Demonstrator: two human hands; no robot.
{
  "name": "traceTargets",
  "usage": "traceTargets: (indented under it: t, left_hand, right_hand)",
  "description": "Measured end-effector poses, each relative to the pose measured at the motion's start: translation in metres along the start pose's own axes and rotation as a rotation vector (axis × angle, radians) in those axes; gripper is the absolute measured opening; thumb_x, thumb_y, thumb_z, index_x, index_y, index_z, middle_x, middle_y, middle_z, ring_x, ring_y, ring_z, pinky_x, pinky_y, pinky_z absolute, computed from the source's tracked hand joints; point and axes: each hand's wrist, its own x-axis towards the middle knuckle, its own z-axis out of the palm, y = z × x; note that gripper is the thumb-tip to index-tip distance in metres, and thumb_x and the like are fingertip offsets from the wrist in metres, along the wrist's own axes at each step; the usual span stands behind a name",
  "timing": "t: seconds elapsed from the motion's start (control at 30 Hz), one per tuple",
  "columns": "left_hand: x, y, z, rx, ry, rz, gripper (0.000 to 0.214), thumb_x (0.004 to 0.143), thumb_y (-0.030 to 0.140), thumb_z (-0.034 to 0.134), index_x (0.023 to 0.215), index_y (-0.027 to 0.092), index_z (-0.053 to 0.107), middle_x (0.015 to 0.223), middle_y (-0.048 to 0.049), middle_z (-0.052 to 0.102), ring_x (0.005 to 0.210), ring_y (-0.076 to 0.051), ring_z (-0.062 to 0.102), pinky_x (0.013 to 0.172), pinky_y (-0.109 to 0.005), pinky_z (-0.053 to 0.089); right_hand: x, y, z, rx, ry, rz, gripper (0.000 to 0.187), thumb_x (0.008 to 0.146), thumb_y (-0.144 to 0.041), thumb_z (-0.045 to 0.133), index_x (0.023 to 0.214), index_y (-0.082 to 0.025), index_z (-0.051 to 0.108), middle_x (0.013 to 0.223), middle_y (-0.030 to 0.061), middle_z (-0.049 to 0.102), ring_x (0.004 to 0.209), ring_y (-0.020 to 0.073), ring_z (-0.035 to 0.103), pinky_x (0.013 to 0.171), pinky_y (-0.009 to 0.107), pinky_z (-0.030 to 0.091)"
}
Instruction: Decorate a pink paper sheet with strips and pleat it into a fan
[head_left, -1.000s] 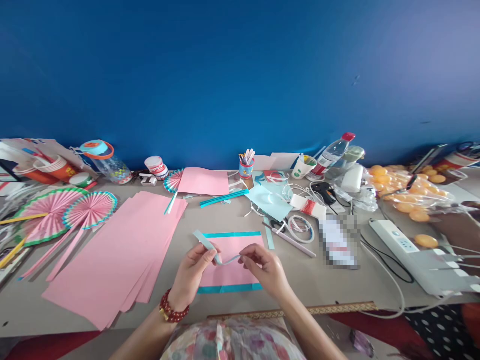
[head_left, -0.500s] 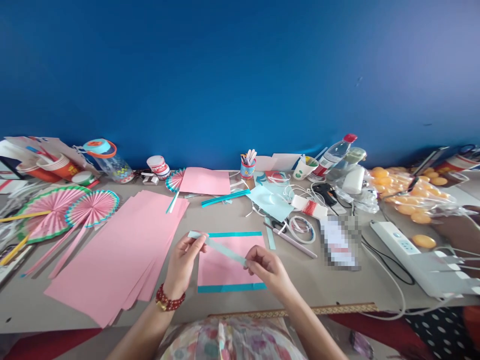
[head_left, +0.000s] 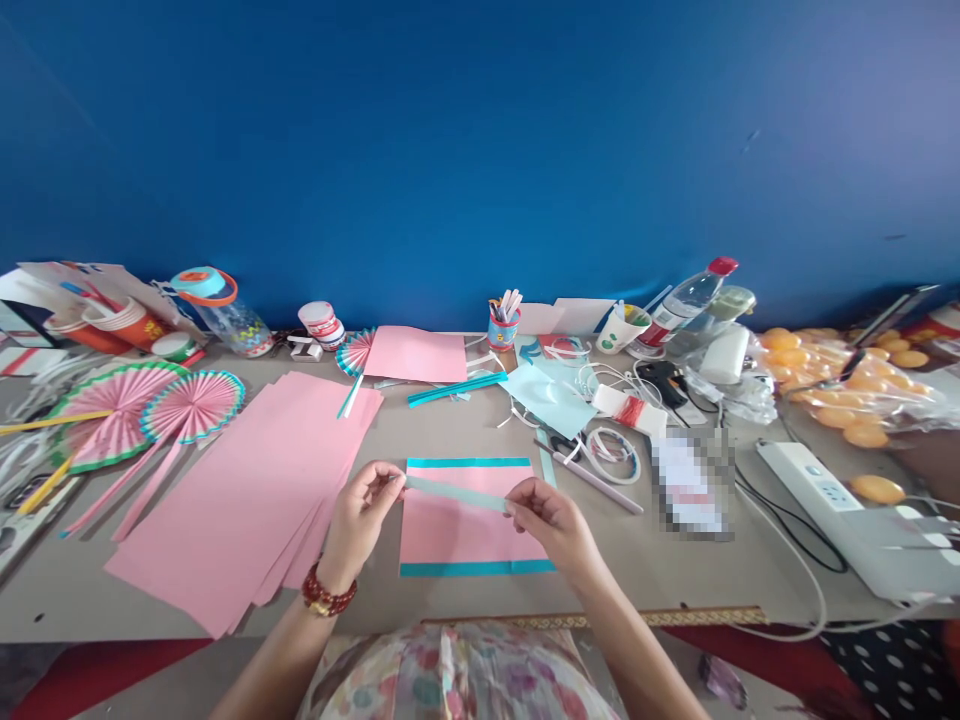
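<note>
A narrow pale green paper strip (head_left: 455, 494) is stretched between my two hands, slanting slightly down to the right. My left hand (head_left: 367, 515) pinches its left end between thumb and fingers. At the other end my right hand (head_left: 551, 520) grips it the same way. Beneath the strip lies a pink paper sheet (head_left: 469, 540) with a teal band along its top edge and another along its bottom edge. Whether the strip touches the sheet I cannot tell. To the left is a stack of larger pink sheets (head_left: 247, 490).
Pleated paper fans (head_left: 193, 405) lie at the left. Teal strips (head_left: 457, 388), a pale green sheet (head_left: 551, 398) and scissors (head_left: 564, 446) lie behind my hands. A power strip (head_left: 832, 500) and a bag of orange balls (head_left: 840, 375) occupy the right. A bottle (head_left: 686, 300) leans by the wall.
My left hand has moved slightly left and the strip now lies closer to level, pulled straight above the pink sheet. Both hands keep hold of its ends. The view has shifted slightly.
</note>
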Motion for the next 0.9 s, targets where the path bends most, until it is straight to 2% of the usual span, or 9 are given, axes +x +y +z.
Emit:
traceTargets:
  t: [0.17, 0.37, 0.57, 0.67, 0.73, 0.83, 0.9]
  left_hand:
    - [0.005, -0.005, 0.000, 0.208, -0.044, 0.123, 0.020, 0.090, 0.040, 0.058, 0.091, 0.022, 0.066, 0.088, -0.0033, 0.070, 0.081, -0.018, 0.066, 0.075, -0.027, 0.052]
    - [0.009, -0.007, 0.003, 0.312, -0.073, 0.211, 0.017, 0.094, 0.036, 0.054, 0.093, 0.022, 0.064, 0.091, -0.0034, 0.070, 0.083, -0.018, 0.066, 0.075, -0.027, 0.052]
    - [0.013, -0.010, -0.002, 0.365, -0.147, 0.315, 0.011, 0.095, 0.028, 0.050, 0.093, 0.023, 0.060, 0.093, -0.0031, 0.067, 0.085, -0.017, 0.065, 0.077, -0.027, 0.053]
    - [0.027, -0.005, -0.003, 0.398, -0.174, 0.427, 0.011, 0.095, 0.022, 0.047, 0.094, 0.022, 0.059, 0.098, -0.0039, 0.066, 0.089, -0.016, 0.064, 0.080, -0.028, 0.053]
    - [0.041, -0.001, -0.003, 0.469, -0.164, 0.504, 0.012, 0.095, 0.019, 0.046, 0.091, 0.021, 0.057, 0.099, -0.0041, 0.065, 0.088, -0.016, 0.064, 0.081, -0.029, 0.052]
    - [0.060, -0.002, 0.000, 0.655, -0.125, 0.585, 0.013, 0.095, 0.017, 0.045, 0.092, 0.021, 0.057, 0.106, -0.0047, 0.065, 0.088, -0.017, 0.065, 0.077, -0.029, 0.053]
    - [0.069, -0.006, 0.002, 0.784, -0.121, 0.641, 0.017, 0.095, 0.015, 0.043, 0.094, 0.022, 0.059, 0.110, -0.0055, 0.066, 0.091, -0.018, 0.066, 0.076, -0.031, 0.053]
  right_hand:
    - [0.010, 0.006, -0.009, -0.106, 0.060, -0.054, 0.015, 0.080, -0.034, 0.062, 0.085, -0.019, 0.062, 0.070, 0.0008, 0.060, 0.065, 0.0146, 0.056, 0.059, 0.026, 0.045]
    - [0.013, 0.008, -0.016, -0.234, 0.082, -0.097, 0.018, 0.083, -0.032, 0.058, 0.094, -0.019, 0.065, 0.076, 0.0025, 0.064, 0.068, 0.0154, 0.059, 0.062, 0.026, 0.047]
    - [0.014, 0.005, -0.027, -0.421, 0.065, -0.162, 0.011, 0.085, -0.027, 0.054, 0.084, -0.021, 0.064, 0.075, 0.0007, 0.067, 0.067, 0.0148, 0.061, 0.061, 0.024, 0.046]
    - [0.030, 0.001, -0.033, -0.565, 0.075, -0.278, 0.012, 0.087, -0.025, 0.053, 0.085, -0.021, 0.064, 0.077, 0.0011, 0.068, 0.066, 0.0151, 0.061, 0.062, 0.025, 0.047]
    - [0.046, -0.002, -0.035, -0.675, 0.096, -0.410, 0.014, 0.089, -0.023, 0.051, 0.085, -0.022, 0.064, 0.081, 0.0026, 0.068, 0.068, 0.0159, 0.062, 0.067, 0.027, 0.048]
    - [0.072, 0.000, -0.036, -0.845, 0.107, -0.647, 0.017, 0.091, -0.016, 0.048, 0.088, -0.021, 0.064, 0.091, 0.0057, 0.070, 0.086, 0.0198, 0.065, 0.079, 0.030, 0.050]
    - [0.085, 0.005, -0.035, -0.984, 0.087, -0.755, 0.019, 0.090, -0.011, 0.048, 0.093, -0.021, 0.064, 0.098, 0.0071, 0.071, 0.094, 0.0207, 0.064, 0.083, 0.030, 0.050]
